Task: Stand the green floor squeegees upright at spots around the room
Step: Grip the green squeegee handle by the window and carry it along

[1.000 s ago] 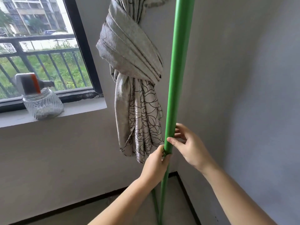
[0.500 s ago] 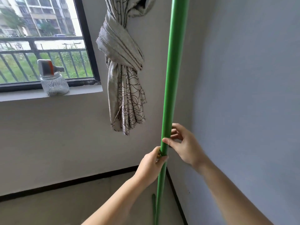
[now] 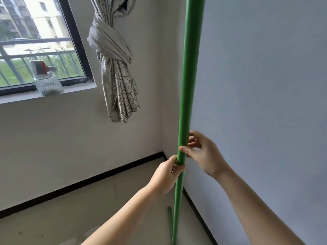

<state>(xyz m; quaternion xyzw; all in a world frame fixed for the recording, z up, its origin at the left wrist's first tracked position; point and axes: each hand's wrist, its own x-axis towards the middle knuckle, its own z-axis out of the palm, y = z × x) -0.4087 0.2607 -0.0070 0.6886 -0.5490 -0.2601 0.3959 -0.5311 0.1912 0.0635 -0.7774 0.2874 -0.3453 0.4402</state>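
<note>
I am standing a green squeegee pole (image 3: pixel 188 96) up in the corner of the room, and I judge this to be the settling step: the pole is running almost straight up through the middle of the frame, its top and its foot both out of view. My left hand (image 3: pixel 166 175) is gripping the pole from the left, below centre, fingers wrapped round it. My right hand (image 3: pixel 203 152) is just above, on the right side, thumb touching the pole and the other fingers spread loosely, so it is steadying more than holding. Both forearms are reaching up from the bottom of the frame. Next I would need to ease off gently and check that the pole stays leaning into the corner. A second thin green rod (image 3: pixel 170 221) is showing at bottom centre, beside the pole.
</note>
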